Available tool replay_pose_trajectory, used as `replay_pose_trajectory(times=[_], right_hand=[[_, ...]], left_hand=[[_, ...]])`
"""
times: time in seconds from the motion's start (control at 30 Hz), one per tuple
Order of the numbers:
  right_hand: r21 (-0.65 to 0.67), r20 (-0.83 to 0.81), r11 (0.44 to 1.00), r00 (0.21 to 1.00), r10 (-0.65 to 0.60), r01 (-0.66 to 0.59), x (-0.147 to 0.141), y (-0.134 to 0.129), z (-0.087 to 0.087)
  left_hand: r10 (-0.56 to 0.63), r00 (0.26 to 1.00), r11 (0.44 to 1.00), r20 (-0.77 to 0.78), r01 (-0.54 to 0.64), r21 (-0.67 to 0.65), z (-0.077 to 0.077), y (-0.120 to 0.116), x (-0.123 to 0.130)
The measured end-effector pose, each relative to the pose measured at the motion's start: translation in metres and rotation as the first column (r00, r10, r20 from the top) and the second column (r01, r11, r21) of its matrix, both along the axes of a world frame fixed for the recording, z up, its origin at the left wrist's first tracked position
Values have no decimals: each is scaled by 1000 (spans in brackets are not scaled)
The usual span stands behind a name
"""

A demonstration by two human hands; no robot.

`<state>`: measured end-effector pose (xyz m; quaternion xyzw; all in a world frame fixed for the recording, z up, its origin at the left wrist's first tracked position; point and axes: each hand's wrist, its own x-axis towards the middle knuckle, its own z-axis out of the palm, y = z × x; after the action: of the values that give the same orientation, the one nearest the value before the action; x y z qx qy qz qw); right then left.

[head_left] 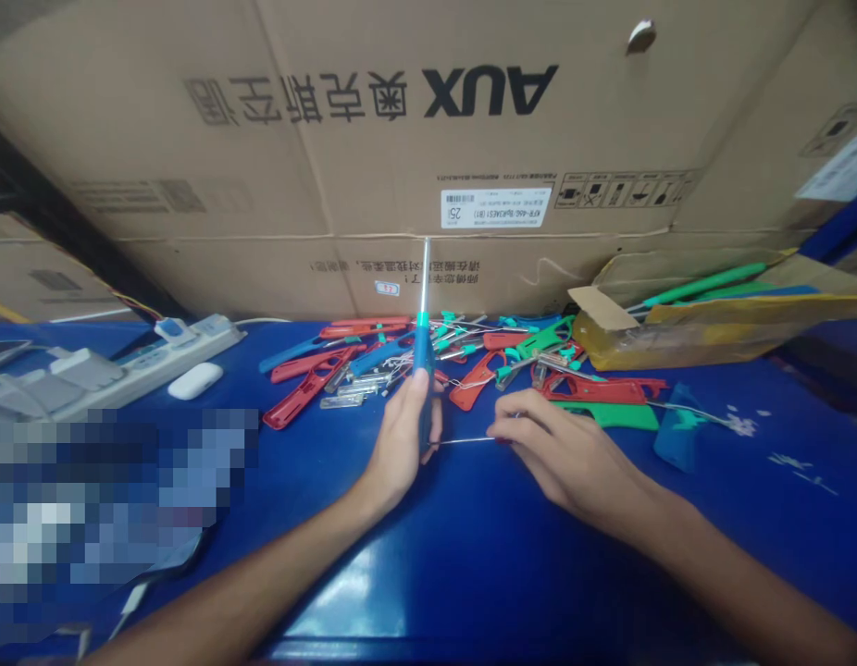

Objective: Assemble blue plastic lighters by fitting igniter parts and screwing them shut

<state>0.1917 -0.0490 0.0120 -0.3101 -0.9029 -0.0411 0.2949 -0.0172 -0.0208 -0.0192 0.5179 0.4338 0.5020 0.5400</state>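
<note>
My left hand (397, 449) is wrapped round a blue long-necked lighter (422, 340), held upright with its metal tube pointing up. My right hand (560, 453) pinches a screwdriver (468, 441); its thin metal shaft runs level to the left, and the tip meets the lighter's side near my left fingers. The screwdriver's handle is mostly hidden in my right fingers. Behind both hands lies a heap of lighter parts: red shells (307, 388), clear tanks (343, 400), metal tubes and wires. A green shell (613, 415) lies just beyond my right hand.
An open cardboard box (706, 335) holding green and blue pieces stands at the back right. On the left are a power strip (185, 344) with chargers, a white earphone case (194, 380) and a blurred-out device. A large cardboard sheet (359, 176) walls off the blue table's back.
</note>
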Motion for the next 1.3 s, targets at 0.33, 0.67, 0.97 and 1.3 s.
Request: replay_pose_trajectory(times=[0.33, 0.67, 0.97, 1.3], right_hand=[[-81, 16, 985, 988, -153, 154, -6, -2, -6], [-349, -232, 935, 972, -24, -60, -3, 1, -11], [-529, 28, 847, 999, -40, 49, -6, -3, -8], [-330, 87, 944, 996, 30, 0, 1, 1, -10]], left_hand=[[-18, 997, 1000, 70, 18, -4, -4, 4, -1], [1, 995, 1000, 105, 0, -11, -6, 5, -2], [8, 997, 998, 74, -4, -63, -2, 5, -1], [23, 999, 996, 39, -20, -87, 0, 2, 1]])
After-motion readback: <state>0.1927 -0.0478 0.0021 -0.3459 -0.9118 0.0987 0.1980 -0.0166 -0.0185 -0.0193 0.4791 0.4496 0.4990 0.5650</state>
